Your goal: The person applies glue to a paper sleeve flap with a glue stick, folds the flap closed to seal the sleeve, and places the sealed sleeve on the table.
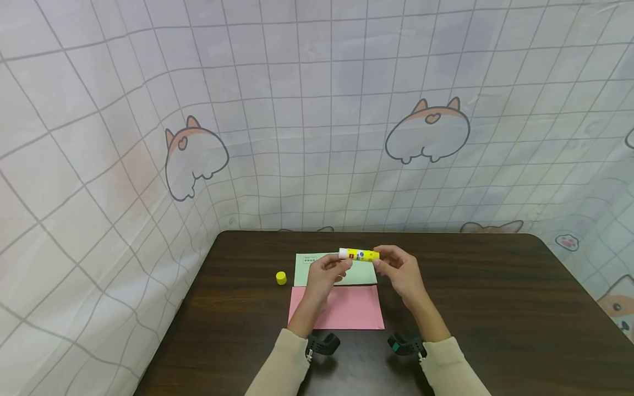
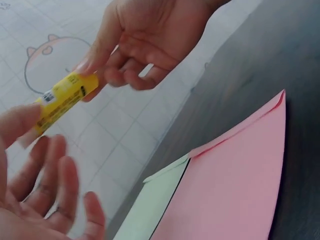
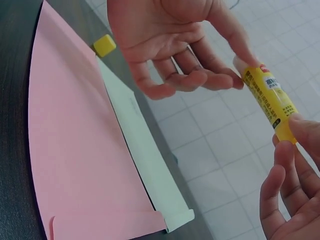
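A yellow glue stick [image 1: 364,255] is held level above the table between both hands, its white end toward the left. My left hand [image 1: 324,276] pinches it near the white end with thumb and fingers. At the yellow base end, my right hand [image 1: 400,270] grips it between thumb and fingertips. Below the hands lies a pink envelope [image 1: 351,308], with a pale green envelope [image 1: 364,275] just beyond it, partly hidden by the left hand. The yellow cap [image 1: 281,278] sits on the table left of the envelopes, apart from the stick.
The dark wooden table [image 1: 223,313] carries all of these. Behind and to the left hangs a white grid-patterned cloth [image 1: 307,137] with cartoon animals. A black wrist strap [image 1: 323,345] is on the left wrist and another black strap [image 1: 406,346] on the right.
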`<state>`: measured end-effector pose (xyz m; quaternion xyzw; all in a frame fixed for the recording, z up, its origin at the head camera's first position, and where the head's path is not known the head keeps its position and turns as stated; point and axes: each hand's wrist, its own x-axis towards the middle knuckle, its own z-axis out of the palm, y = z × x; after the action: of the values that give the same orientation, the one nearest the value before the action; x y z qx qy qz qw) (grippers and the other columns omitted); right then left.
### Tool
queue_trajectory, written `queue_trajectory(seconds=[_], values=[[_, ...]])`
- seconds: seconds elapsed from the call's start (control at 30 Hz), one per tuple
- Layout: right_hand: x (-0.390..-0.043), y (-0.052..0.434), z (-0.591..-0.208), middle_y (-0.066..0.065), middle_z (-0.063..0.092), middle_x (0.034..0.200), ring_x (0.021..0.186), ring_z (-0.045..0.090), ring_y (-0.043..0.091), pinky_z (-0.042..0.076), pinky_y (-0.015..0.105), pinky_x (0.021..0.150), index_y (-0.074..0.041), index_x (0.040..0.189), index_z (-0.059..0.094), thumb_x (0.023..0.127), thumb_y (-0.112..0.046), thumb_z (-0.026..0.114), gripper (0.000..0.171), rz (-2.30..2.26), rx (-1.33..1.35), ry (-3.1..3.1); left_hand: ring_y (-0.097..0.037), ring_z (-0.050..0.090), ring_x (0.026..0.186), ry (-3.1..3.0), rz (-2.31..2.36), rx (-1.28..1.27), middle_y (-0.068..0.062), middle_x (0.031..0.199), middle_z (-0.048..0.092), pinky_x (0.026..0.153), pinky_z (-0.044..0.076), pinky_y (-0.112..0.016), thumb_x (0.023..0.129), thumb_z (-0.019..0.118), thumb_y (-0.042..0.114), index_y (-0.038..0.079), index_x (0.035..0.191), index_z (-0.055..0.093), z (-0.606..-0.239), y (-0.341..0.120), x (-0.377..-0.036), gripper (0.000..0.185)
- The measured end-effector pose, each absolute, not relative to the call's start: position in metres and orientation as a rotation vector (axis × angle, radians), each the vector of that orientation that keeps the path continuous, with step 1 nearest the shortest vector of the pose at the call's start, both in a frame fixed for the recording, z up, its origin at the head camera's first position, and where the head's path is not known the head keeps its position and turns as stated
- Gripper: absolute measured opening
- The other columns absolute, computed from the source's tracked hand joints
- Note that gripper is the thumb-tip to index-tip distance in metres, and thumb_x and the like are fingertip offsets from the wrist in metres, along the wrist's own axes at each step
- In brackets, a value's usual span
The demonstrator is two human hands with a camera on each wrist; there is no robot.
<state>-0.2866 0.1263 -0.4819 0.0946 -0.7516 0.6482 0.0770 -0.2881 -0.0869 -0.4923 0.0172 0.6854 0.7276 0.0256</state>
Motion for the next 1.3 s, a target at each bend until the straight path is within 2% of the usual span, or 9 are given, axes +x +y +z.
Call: queue_trajectory(seconds=[0.2,0.37,0.5,0.63,0.8,0.97,1.17,1.3], values=[[-0.286,0.126,-0.481,0.011,0.067,0.103,0.078,0.062,0.01,0.055,0.024,0.074,0.001,0.127,0.066,0.096,-0.009,0.072,0.033,1.97,0.226,-2.263,-0.031,0.067,0.097,2.243,2.01,0.209,-0.005,0.103,0.072,0.089,0.054,-0.051,0.092,0.077,0.033,0.006,0.126,0.069,-0.492,-0.1,-0.29,0.044],[-0.285,0.127,-0.479,0.01,0.068,0.107,0.079,0.062,0.011,0.054,0.023,0.075,-0.002,0.126,0.067,0.096,-0.012,0.072,0.032,2.001,0.176,-2.263,-0.022,0.065,0.092,2.505,1.824,0.24,-0.005,0.102,0.072,0.08,0.056,-0.041,0.094,0.075,0.031,0.007,0.121,0.072,-0.493,-0.116,-0.292,0.037],[-0.285,0.128,-0.479,0.009,0.068,0.107,0.079,0.063,0.013,0.054,0.023,0.075,-0.001,0.127,0.066,0.096,-0.012,0.072,0.034,2.011,0.145,-2.269,-0.017,0.062,0.086,2.775,1.62,0.248,-0.003,0.096,0.072,0.074,0.052,-0.032,0.093,0.075,0.027,0.01,0.113,0.075,-0.491,-0.132,-0.293,0.027],[-0.285,0.128,-0.48,0.009,0.069,0.106,0.079,0.063,0.013,0.055,0.023,0.075,0.001,0.13,0.064,0.096,-0.013,0.072,0.037,2.021,0.126,-2.277,-0.016,0.06,0.084,2.94,1.436,0.284,0.0,0.092,0.071,0.072,0.05,-0.031,0.092,0.076,0.024,0.013,0.107,0.077,-0.491,-0.15,-0.295,0.018],[-0.286,0.129,-0.481,0.006,0.069,0.104,0.079,0.063,0.011,0.055,0.022,0.075,0.002,0.131,0.062,0.097,-0.013,0.072,0.039,2.029,0.122,-2.282,-0.019,0.058,0.087,3.037,1.3,0.251,-0.004,0.097,0.071,0.074,0.048,-0.036,0.091,0.077,0.02,0.015,0.104,0.078,-0.489,-0.171,-0.294,0.013],[-0.287,0.13,-0.48,0.001,0.069,0.102,0.079,0.063,0.012,0.056,0.025,0.077,0.0,0.13,0.064,0.097,-0.013,0.071,0.036,2.045,0.097,-2.283,-0.023,0.057,0.092,3.067,1.213,0.155,-0.011,0.104,0.07,0.081,0.05,-0.044,0.09,0.078,0.017,0.012,0.105,0.078,-0.491,-0.189,-0.295,0.016],[-0.287,0.13,-0.48,0.005,0.068,0.104,0.079,0.063,0.013,0.057,0.026,0.078,-0.002,0.128,0.065,0.097,-0.013,0.072,0.034,2.059,0.079,-2.29,-0.028,0.061,0.101,3.028,1.225,0.048,-0.01,0.112,0.067,0.09,0.053,-0.049,0.088,0.08,0.016,0.011,0.107,0.077,-0.498,-0.207,-0.296,0.02],[-0.286,0.13,-0.48,0.006,0.068,0.107,0.08,0.063,0.013,0.056,0.023,0.077,-0.002,0.128,0.065,0.096,-0.013,0.072,0.034,2.069,0.078,-2.287,-0.029,0.061,0.102,2.998,1.247,0.038,-0.011,0.114,0.066,0.092,0.054,-0.05,0.087,0.081,0.016,0.012,0.108,0.076,-0.501,-0.216,-0.296,0.022]])
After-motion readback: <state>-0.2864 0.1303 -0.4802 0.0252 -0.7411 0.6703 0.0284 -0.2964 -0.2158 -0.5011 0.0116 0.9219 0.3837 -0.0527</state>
